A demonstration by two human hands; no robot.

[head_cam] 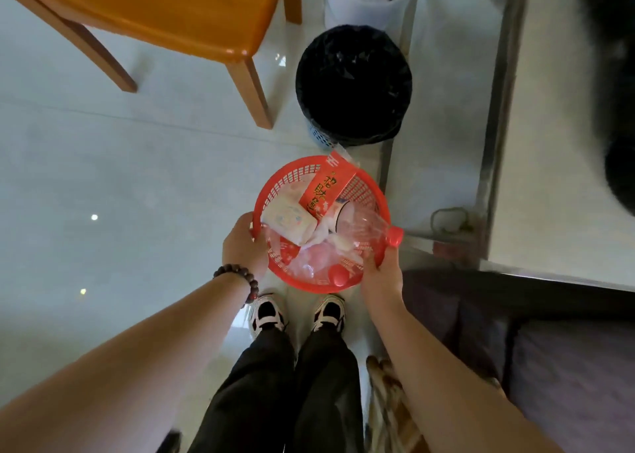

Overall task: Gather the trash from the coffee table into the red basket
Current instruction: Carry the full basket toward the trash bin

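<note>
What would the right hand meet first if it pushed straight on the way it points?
Probably the clear plastic bottle in the red basket: the right hand grips the rim, fingers just below the red cap.

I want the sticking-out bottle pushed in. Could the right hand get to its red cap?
Probably yes. The right hand grips the basket rim just below the cap, with nothing between them. It would have to let go, leaving the left hand holding alone.

Both arms extended, left grip (244,244) and right grip (381,274) closed.
</note>
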